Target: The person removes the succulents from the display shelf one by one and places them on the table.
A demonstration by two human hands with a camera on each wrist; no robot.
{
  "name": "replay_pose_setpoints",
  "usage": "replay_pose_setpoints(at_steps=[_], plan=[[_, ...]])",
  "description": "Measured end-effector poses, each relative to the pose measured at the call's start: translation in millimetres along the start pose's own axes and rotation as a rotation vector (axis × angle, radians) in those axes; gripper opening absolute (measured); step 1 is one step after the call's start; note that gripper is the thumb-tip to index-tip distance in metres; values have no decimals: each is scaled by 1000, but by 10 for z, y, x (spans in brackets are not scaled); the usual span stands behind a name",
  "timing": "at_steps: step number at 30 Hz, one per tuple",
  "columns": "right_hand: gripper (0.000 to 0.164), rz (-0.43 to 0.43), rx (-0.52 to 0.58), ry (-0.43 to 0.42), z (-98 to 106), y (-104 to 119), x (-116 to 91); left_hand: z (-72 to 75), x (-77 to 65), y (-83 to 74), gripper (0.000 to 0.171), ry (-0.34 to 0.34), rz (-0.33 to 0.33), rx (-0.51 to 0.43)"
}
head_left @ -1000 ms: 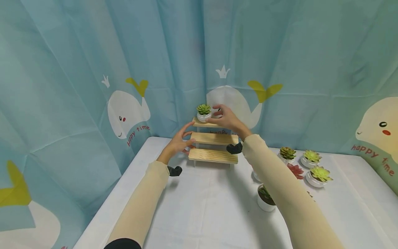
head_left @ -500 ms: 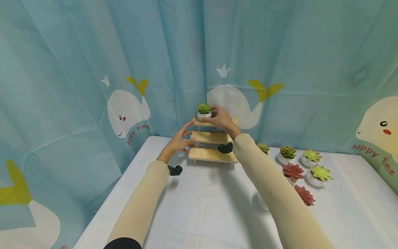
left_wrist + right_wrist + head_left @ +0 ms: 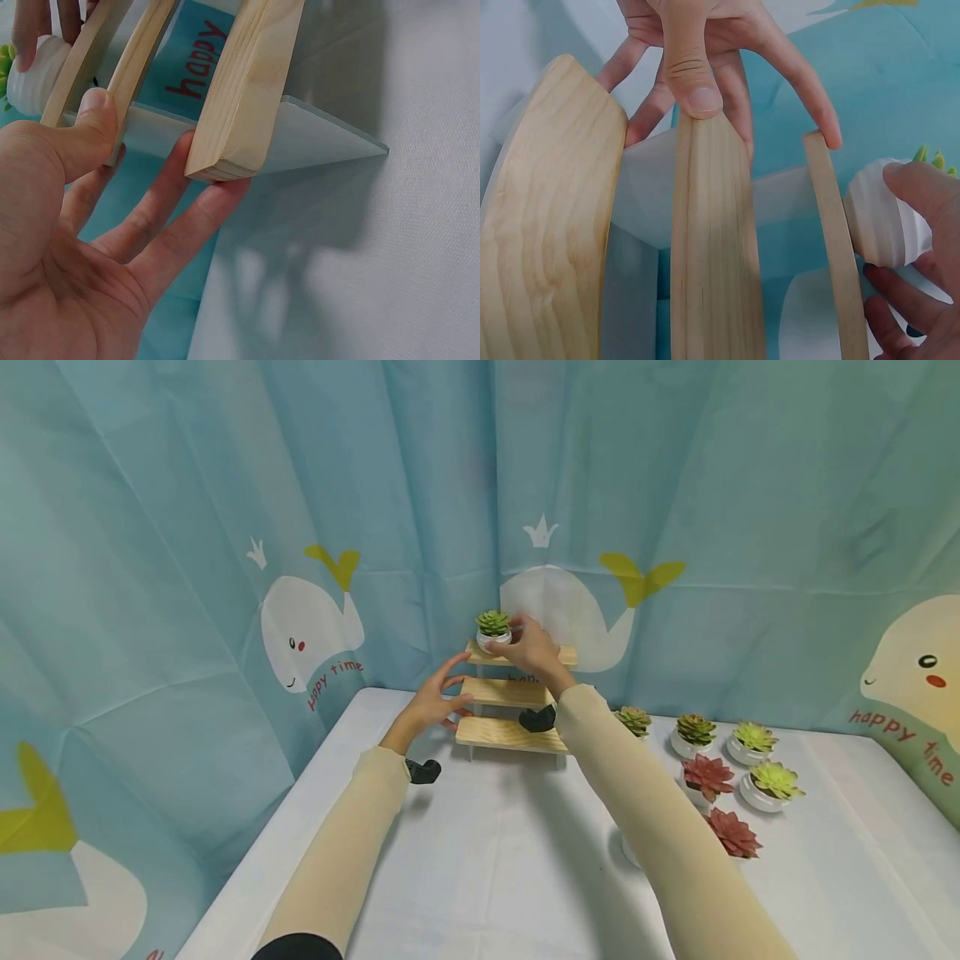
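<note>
A three-tier wooden shelf stand (image 3: 495, 732) with translucent side panels stands near the curtain. On the left end of its top board is a green succulent (image 3: 493, 622) in a ribbed white pot (image 3: 885, 214). My right hand (image 3: 534, 647) pinches this pot from the right, thumb in front and fingers behind. At the stand's left side, my left hand (image 3: 427, 700) grips the board ends: its thumb (image 3: 96, 112) presses on the middle board, one finger touches the top board, and other fingers reach the bottom board.
Several potted succulents stand on the white table right of my right sleeve, among them a red one (image 3: 707, 777), a yellow-green one (image 3: 772, 781) and a dark green one (image 3: 696, 731). My right forearm partly covers others. A blue whale-print curtain (image 3: 442, 485) hangs behind the stand.
My right hand has moved slightly left, closing its fingers around the pot, and its forearm has swung left, uncovering more red succulents. The left hand stays at the stand.
</note>
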State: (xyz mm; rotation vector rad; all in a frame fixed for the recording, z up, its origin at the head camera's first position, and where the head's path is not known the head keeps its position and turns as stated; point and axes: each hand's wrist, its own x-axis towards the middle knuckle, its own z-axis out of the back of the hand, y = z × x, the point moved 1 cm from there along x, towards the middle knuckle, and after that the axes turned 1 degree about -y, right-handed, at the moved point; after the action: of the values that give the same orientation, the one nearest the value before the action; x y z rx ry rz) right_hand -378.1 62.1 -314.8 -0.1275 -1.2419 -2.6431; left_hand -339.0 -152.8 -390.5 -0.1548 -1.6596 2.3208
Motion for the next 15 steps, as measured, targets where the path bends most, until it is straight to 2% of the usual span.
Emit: replay_pose_setpoints(at_steps=[15], plan=[[67, 17, 55, -16, -21, -14, -9, -7, 1, 11, 77, -7, 5, 15]])
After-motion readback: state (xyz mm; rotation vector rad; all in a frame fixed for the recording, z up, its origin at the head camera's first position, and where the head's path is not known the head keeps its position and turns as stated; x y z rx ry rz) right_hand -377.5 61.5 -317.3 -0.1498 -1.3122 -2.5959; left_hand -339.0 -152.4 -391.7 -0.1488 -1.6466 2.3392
